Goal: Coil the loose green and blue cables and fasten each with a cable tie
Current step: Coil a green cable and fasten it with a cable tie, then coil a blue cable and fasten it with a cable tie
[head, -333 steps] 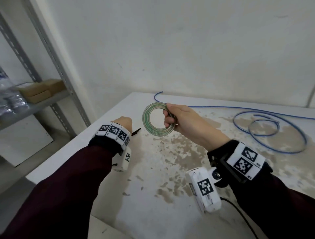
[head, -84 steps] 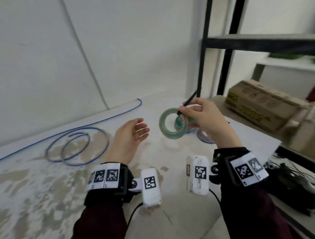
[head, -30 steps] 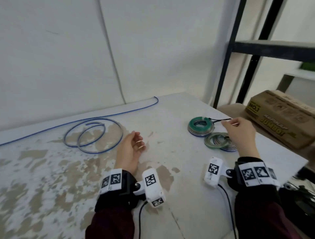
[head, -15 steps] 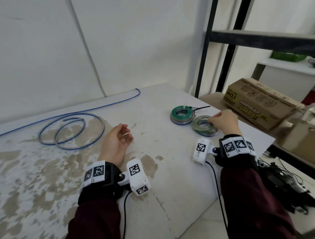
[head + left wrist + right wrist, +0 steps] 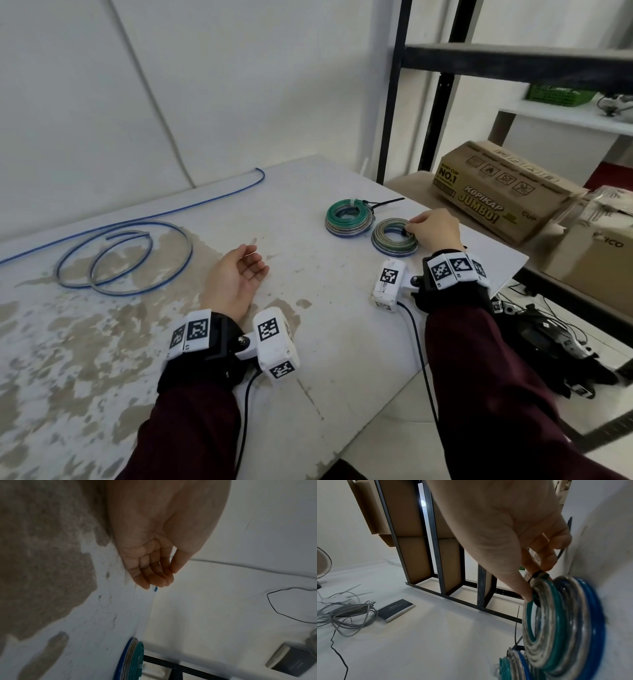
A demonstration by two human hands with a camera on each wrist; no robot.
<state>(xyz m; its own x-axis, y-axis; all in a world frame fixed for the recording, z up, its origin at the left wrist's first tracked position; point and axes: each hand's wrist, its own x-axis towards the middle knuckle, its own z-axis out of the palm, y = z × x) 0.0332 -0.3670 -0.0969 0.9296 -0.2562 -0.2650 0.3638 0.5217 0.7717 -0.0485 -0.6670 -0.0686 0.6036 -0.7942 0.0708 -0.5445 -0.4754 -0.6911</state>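
The right hand [image 5: 433,228] pinched the tied green coil [image 5: 394,237], setting it near the counter's right edge; the left hand [image 5: 234,277] lay relaxed, empty. Next, the loose blue cable [image 5: 123,253] needed coiling.

My head camera is looking down over the bench [image 5: 342,342] from above. My wrist cameras are sitting close behind each palm, looking along the fingers. All three are sharing the far-right cable coils [image 5: 347,219].
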